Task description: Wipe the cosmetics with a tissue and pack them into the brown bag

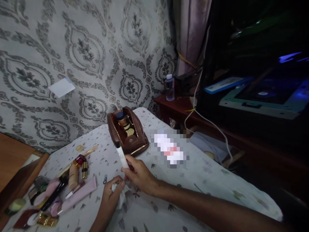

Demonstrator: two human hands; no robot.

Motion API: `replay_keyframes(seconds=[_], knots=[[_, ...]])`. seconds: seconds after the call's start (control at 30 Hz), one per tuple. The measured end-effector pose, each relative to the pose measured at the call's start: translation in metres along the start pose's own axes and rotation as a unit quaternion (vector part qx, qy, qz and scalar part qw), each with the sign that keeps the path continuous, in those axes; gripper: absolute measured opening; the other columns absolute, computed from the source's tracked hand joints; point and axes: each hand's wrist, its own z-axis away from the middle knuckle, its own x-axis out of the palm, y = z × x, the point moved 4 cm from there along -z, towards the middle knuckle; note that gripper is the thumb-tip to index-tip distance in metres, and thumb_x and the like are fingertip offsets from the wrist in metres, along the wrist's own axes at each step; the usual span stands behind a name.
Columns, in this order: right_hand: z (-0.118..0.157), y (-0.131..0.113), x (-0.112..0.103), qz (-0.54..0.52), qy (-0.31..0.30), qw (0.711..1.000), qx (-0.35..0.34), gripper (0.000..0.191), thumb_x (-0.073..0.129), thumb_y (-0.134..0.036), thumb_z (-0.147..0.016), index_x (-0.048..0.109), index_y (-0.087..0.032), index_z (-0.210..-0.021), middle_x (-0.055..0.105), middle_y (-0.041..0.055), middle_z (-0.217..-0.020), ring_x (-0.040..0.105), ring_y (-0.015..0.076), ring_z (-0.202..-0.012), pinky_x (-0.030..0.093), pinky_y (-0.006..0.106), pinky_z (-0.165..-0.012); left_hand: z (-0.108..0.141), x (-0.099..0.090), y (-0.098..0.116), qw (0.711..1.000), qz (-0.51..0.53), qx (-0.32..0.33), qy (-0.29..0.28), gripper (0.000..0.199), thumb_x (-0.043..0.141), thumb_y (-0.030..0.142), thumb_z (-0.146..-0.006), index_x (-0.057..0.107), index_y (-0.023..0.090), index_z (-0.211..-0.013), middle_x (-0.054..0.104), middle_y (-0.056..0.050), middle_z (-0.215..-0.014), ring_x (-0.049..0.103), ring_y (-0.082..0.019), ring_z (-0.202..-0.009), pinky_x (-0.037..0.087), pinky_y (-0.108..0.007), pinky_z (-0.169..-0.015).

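In my right hand (pixel 140 175) is a white tube (pixel 121 157) with a black tip, held upright and slightly tilted. My left hand (pixel 113 193) is closed on a crumpled white tissue (pixel 121 197), close beside the right hand. Just beyond the tube, an open brown bag (pixel 138 138) holds several round compacts or jars. To the left, many cosmetics lie in a loose pile, among them a pink tube (pixel 80 195), a beige bottle (pixel 73 176) and a small black and gold item (pixel 84 170).
A pixelated object (pixel 169 149) lies right of the bag on the patterned cloth (pixel 193 193). Behind it, a clear bottle (pixel 170 88) stands on a dark red table (pixel 178 106). A white cable hangs at the right, near a large dark screen.
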Motion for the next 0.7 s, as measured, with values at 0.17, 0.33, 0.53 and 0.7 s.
replay_keyframes(seconds=[0.17, 0.33, 0.53, 0.7], knots=[[-0.001, 0.005, 0.002, -0.034, 0.026, 0.999, 0.026, 0.017, 0.055, -0.016, -0.082, 0.045, -0.023, -0.094, 0.063, -0.005, -0.072, 0.059, 0.0119, -0.058, 0.045, 0.022, -0.056, 0.001, 0.0, 0.001, 1.0, 0.008, -0.006, -0.012, 0.037, 0.054, 0.049, -0.086, 0.055, 0.019, -0.064, 0.058, 0.001, -0.06, 0.054, -0.018, -0.064, 0.043, -0.026, -0.066], [-0.006, 0.002, -0.003, -0.082, 0.067, 0.994, 0.024, 0.017, 0.06, -0.023, -0.081, 0.044, -0.023, -0.086, 0.057, -0.0074, -0.063, 0.055, 0.0102, -0.048, 0.04, 0.019, -0.044, 0.001, 0.0, 0.004, 1.0, 0.002, -0.007, -0.006, 0.036, 0.053, 0.048, -0.085, 0.054, 0.019, -0.063, 0.053, 0.002, -0.059, 0.051, -0.017, -0.063, 0.041, -0.025, -0.065], [-0.022, -0.039, -0.053, -0.012, 0.176, 0.982, -0.073, 0.02, 0.06, -0.038, -0.086, 0.061, -0.018, -0.091, 0.063, -0.001, -0.072, 0.054, 0.0095, -0.051, 0.04, 0.021, -0.046, 0.0, 0.001, 0.005, 1.0, 0.015, -0.013, -0.002, 0.037, 0.054, 0.05, -0.082, 0.055, 0.019, -0.061, 0.053, 0.001, -0.057, 0.051, -0.018, -0.061, 0.042, -0.026, -0.063], [-0.059, -0.094, -0.096, 0.364, 0.205, 0.902, -0.111, 0.018, 0.055, -0.027, -0.092, 0.068, -0.015, -0.096, 0.064, 0.001, -0.07, 0.059, 0.0143, -0.065, 0.039, 0.024, -0.061, 0.001, 0.0, 0.003, 1.0, 0.018, -0.011, -0.02, 0.035, 0.053, 0.048, -0.084, 0.055, 0.019, -0.064, 0.055, 0.001, -0.059, 0.054, -0.019, -0.063, 0.044, -0.026, -0.064]])
